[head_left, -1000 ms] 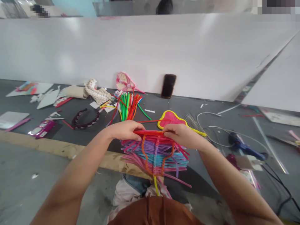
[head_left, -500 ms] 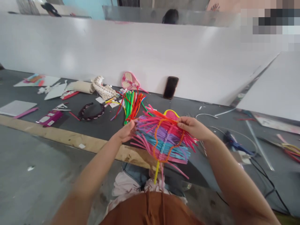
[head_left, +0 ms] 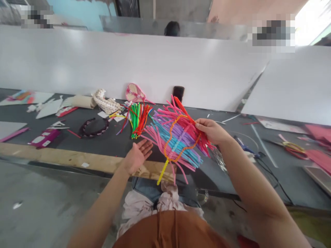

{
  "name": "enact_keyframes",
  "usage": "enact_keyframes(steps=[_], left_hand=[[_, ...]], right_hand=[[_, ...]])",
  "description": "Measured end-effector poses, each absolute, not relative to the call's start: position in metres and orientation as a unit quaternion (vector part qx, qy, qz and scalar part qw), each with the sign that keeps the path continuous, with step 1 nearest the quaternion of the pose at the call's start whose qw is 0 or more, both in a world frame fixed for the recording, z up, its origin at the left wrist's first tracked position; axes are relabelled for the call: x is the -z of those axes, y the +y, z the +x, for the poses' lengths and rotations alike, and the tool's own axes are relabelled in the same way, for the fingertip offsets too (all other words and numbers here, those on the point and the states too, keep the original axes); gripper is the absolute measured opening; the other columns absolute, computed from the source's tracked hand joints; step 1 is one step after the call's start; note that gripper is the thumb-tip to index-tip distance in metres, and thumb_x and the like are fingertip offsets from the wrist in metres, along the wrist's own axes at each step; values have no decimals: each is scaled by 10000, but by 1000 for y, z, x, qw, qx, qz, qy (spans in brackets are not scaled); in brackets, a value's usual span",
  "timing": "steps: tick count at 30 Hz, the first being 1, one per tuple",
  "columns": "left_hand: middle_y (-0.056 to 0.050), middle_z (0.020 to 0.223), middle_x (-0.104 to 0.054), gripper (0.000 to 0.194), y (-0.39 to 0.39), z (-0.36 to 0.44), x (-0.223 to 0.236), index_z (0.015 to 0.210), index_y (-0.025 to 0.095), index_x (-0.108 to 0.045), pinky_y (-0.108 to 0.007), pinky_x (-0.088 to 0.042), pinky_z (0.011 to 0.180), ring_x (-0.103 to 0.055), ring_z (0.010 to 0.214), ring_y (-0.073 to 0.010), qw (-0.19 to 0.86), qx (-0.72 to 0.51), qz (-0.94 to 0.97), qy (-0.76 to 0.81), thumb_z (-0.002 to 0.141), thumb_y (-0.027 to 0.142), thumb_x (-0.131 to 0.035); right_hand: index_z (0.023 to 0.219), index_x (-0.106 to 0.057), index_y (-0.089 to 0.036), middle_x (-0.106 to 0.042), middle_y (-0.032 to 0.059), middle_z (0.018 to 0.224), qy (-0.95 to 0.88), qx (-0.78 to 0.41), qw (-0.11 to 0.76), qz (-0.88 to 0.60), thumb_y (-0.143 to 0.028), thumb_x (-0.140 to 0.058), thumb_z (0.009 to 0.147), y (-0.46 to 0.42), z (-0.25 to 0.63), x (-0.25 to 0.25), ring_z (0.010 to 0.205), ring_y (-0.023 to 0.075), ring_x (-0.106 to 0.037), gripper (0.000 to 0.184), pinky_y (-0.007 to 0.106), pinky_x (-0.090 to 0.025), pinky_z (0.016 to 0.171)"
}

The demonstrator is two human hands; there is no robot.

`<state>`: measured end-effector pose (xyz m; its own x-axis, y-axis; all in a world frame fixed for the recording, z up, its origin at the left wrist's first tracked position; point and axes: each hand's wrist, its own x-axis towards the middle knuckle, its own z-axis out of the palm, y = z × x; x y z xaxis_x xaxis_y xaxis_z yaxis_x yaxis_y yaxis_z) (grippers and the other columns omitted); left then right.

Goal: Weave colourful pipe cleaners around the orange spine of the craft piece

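Note:
My right hand [head_left: 210, 131] pinches the upper right edge of a pipe-cleaner craft [head_left: 178, 137], holding it tilted above the table edge. Its rows of pink, purple and blue pipe cleaners are woven across, with a wavy orange outline on top and a yellow stem [head_left: 162, 172] at the bottom. Palm up and fingers spread, my left hand [head_left: 138, 155] is just left of the craft and holds nothing. Beyond that hand lies a bundle of green, red and white pipe cleaners [head_left: 139, 119] on the dark table.
A white partition [head_left: 116, 62] runs behind the table, with a phone [head_left: 178, 93] leaning on it. Leftward lie a braided headband [head_left: 94, 128], a purple box [head_left: 46, 137] and a cardboard tube [head_left: 84, 101]. Scissors [head_left: 291, 148], a glue gun [head_left: 244, 144] and its cable are on the right.
My left hand has let go of the craft's left side and turned palm up, lower down. In my right hand the craft has tilted, its yellow stem swinging left.

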<state>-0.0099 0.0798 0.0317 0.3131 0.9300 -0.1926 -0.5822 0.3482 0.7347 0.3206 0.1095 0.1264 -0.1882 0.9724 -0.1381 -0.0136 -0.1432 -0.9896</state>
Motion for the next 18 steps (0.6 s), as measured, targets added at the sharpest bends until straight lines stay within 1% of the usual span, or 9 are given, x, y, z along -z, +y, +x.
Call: enact_keyframes(steps=[2,4,6,9,11,13,15,18], left_hand=[[-111,1153,-675,765,66,3,-32,1132,161,-625,-380,-449,994,-610,1122,-257,805,-450,286,261,564,638,-808],[-114,1084,-701,744,54,17,-34,1116,141,-636,-356,-498,925,-643,1056,-260,823,-427,289,237,550,574,-849],[-91,980,-721,635,45,27,-35,1066,139,-646,-306,-545,803,-680,940,-236,821,-430,281,249,586,497,-859],[-45,842,-721,420,37,33,-36,981,145,-638,-233,-560,656,-697,747,-170,814,-431,265,285,655,316,-840],[-32,824,-723,338,34,32,-37,952,149,-621,-211,-569,636,-699,701,-146,814,-425,255,303,674,189,-808],[-22,828,-729,317,32,29,-37,942,155,-609,-210,-585,647,-706,692,-136,812,-424,241,320,677,114,-777],[-14,814,-733,310,30,26,-36,947,158,-607,-226,-600,659,-709,681,-134,808,-427,228,334,685,84,-754],[-28,779,-736,304,27,22,-35,948,147,-615,-262,-613,626,-709,643,-154,803,-430,215,351,683,68,-742]], right_hand=[[767,-595,-186,-610,-48,643,-495,-594,424,-471,-507,-840,575,110,316,-129,555,85,-546,447,222,-476,561],[769,-603,-188,-626,-43,649,-492,-606,420,-462,-494,-844,573,110,309,-130,571,95,-568,436,236,-497,588],[767,-615,-189,-640,-39,654,-492,-619,411,-454,-475,-846,578,111,301,-129,583,101,-584,413,244,-511,612],[755,-639,-187,-668,-25,673,-498,-636,387,-446,-455,-838,601,112,291,-127,604,111,-608,368,250,-524,635],[771,-663,-185,-692,-8,705,-507,-647,363,-439,-454,-820,635,113,287,-127,639,130,-632,340,263,-534,655],[813,-687,-185,-719,10,764,-520,-656,336,-432,-465,-785,687,114,286,-126,695,152,-658,322,280,-542,684],[863,-705,-189,-736,19,828,-532,-660,317,-424,-479,-738,743,114,285,-126,759,165,-676,316,290,-546,730],[943,-719,-199,-745,26,923,-547,-666,308,-403,-520,-654,816,112,283,-122,873,176,-687,352,305,-536,843]])
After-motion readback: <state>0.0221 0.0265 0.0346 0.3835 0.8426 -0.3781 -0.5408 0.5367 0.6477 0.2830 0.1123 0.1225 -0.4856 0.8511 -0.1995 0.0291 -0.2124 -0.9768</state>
